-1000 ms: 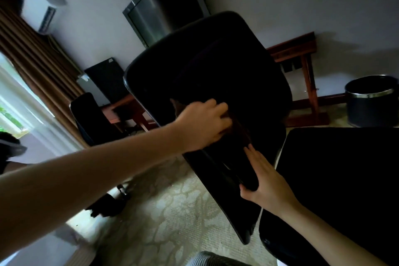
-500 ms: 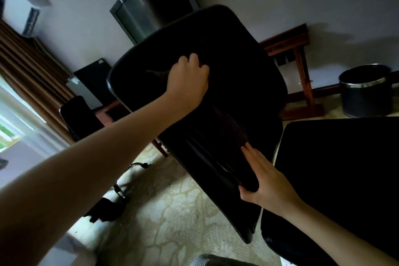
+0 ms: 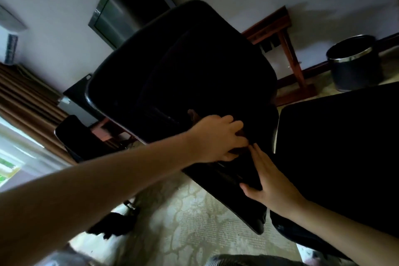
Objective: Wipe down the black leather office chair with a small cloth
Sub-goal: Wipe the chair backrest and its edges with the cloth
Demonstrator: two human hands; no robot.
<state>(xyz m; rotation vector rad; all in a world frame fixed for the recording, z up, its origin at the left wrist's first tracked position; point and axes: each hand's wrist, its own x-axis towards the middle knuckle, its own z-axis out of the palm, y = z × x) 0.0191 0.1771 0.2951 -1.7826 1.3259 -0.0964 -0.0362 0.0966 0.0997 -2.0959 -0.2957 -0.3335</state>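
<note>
Wiping the black leather office chair (image 3: 183,67) low on its backrest, close to the bottom edge, with the small cloth (image 3: 194,115) bunched under the left hand (image 3: 218,138). Gripping that cloth with curled fingers and the thumb tucked beneath, probably for pressing it firmly into the leather without letting it slip out. Showing only a brownish fold of cloth above the knuckles and a dark scrap below the fingertips, and hiding the rest under the palm. Bracing the backrest with the right hand (image 3: 267,181), laid flat with fingers straight and pressed together against the lower edge, fingertips just beside the cloth and thumb splayed out. Likely steadying a chair prone to swivelling or tilting under the push of the wipe. Working over the patterned carpet (image 3: 183,222), well apart from the black bin (image 3: 354,67) and the wooden desk (image 3: 280,32) by the wall. Being too dark for telling wiped leather from unwiped.
</note>
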